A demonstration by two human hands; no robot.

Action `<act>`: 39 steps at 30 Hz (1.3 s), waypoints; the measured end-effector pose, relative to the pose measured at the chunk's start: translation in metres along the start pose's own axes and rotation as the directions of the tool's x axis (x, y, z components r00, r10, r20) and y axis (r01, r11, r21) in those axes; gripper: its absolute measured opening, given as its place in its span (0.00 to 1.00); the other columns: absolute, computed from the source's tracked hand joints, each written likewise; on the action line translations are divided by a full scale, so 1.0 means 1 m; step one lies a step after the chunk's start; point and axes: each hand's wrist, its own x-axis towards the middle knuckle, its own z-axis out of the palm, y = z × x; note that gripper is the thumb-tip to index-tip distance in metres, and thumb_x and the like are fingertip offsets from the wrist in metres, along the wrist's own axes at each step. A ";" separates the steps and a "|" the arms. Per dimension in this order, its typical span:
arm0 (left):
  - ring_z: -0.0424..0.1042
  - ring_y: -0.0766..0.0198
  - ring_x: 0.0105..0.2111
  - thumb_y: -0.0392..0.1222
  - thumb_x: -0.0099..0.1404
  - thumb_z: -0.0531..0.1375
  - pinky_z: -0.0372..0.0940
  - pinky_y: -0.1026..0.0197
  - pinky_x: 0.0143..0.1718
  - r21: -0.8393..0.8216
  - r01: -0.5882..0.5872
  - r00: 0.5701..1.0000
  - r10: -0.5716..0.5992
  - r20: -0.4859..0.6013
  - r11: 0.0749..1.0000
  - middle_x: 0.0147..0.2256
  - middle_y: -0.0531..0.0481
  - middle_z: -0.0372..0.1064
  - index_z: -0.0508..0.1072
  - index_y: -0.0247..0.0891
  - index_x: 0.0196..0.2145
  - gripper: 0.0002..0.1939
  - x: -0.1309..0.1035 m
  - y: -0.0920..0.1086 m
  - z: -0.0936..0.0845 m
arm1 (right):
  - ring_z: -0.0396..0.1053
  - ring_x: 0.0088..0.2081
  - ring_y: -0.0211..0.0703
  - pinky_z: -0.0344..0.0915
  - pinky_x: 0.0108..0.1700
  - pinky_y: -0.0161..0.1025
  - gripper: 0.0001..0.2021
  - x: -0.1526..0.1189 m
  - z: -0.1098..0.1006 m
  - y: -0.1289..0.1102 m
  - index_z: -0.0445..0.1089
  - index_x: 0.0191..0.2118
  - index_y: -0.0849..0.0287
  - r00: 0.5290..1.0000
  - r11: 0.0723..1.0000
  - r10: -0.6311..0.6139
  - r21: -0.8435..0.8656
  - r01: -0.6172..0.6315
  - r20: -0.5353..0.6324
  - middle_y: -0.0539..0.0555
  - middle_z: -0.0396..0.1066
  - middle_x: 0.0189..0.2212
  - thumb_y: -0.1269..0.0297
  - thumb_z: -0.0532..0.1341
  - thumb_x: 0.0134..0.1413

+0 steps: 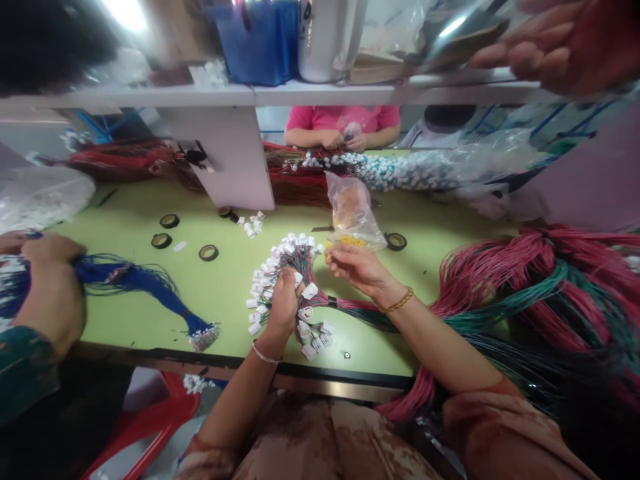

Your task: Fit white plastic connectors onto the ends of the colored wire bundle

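Note:
My left hand [285, 299] is closed around a white connector at the end of a wire bundle, with many white connectors [260, 287] fanned out beside it. My right hand [356, 268] has its fingers pinched together near small yellow pieces [350, 240]; whatever is between the fingertips is too small to name. Behind that hand lies a clear plastic bag [353, 207] with yellow contents. Pink and green wires [480, 293] run from the connectors under my right forearm to a large heap on the right.
Black tape rolls [209, 253] lie on the green table [210, 220]. At the left, a co-worker's arm [55, 293] is beside blue wires [145, 283]. A shelf [200, 97] crosses above; another person [343, 123] sits opposite. A blurred hand [565, 50] shows upper right.

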 end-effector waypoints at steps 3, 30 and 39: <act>0.50 0.73 0.17 0.70 0.54 0.65 0.47 0.67 0.18 -0.021 -0.038 0.999 0.038 0.015 0.999 0.20 0.60 0.55 0.65 0.40 0.30 0.29 0.001 -0.002 -0.004 | 0.71 0.25 0.32 0.71 0.28 0.30 0.17 -0.002 0.007 0.000 0.73 0.35 0.59 0.999 1.000 -0.011 0.018 0.010 0.044 0.49 0.75 0.28 0.57 0.76 0.41; 0.68 0.63 0.34 0.57 0.63 0.63 0.63 0.62 0.39 0.231 -0.255 0.967 0.246 0.069 0.939 0.32 0.50 0.72 0.76 0.38 0.34 0.18 -0.003 -0.009 -0.011 | 0.71 0.29 0.37 0.65 0.31 0.34 0.02 -0.028 0.038 0.023 0.66 0.39 0.56 0.789 0.424 -0.579 -0.752 0.504 0.202 0.51 0.75 0.30 0.65 0.58 0.62; 0.66 0.66 0.29 0.55 0.62 0.65 0.62 0.64 0.33 0.208 -0.237 0.971 0.241 0.007 0.949 0.28 0.53 0.70 0.74 0.37 0.31 0.16 -0.005 -0.013 -0.008 | 0.72 0.30 0.38 0.65 0.32 0.35 0.12 -0.035 0.042 0.031 0.68 0.50 0.59 0.709 0.056 -0.598 -0.863 0.502 0.374 0.55 0.78 0.36 0.71 0.53 0.63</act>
